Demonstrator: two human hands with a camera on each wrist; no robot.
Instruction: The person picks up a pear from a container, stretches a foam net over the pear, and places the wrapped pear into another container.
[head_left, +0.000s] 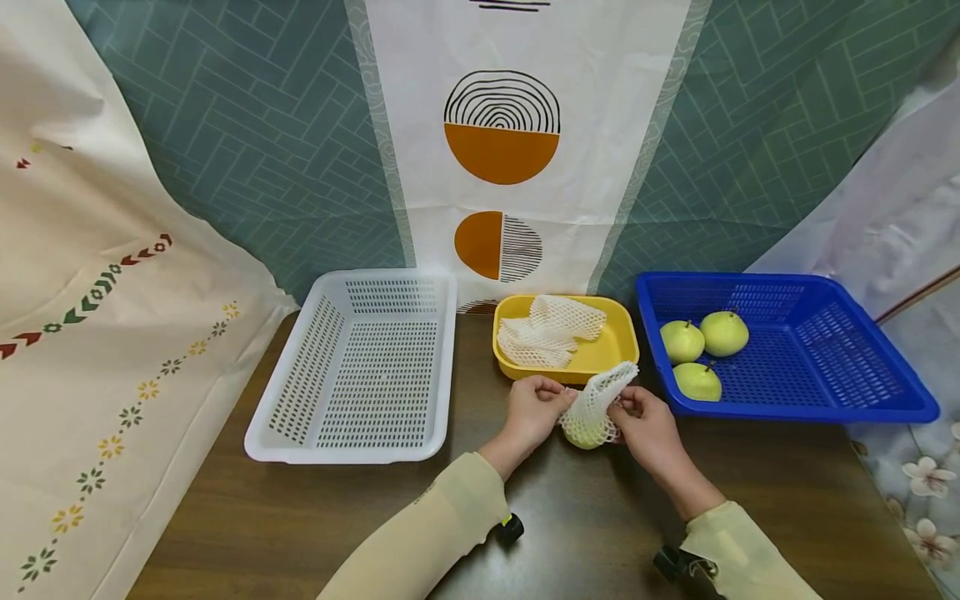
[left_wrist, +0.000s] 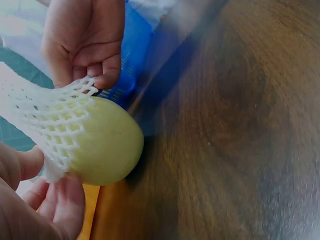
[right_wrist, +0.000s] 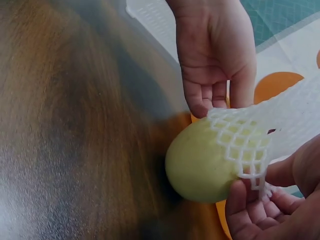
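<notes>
A pale green pear [head_left: 587, 435] sits on the dark table, its upper part covered by a white foam net sleeve [head_left: 597, 398]. My left hand [head_left: 536, 415] pinches the sleeve's edge on the left side of the pear, thumb against fingertips. On the opposite side my right hand [head_left: 651, 432] pinches the edge between thumb and fingers. In the left wrist view the bare lower half of the pear [left_wrist: 112, 145] bulges out below the mesh. The narrow end of the sleeve [right_wrist: 295, 112] stands up past the fruit, with no pear inside it.
Behind the hands stands a yellow tray [head_left: 618, 342] with several foam net sleeves [head_left: 551, 333]. To the right, a blue basket [head_left: 787, 410] holds three pears [head_left: 723, 333]. A white basket [head_left: 258, 425] stands at the left. Patterned cloth [head_left: 502, 50] hangs along the table's back edge.
</notes>
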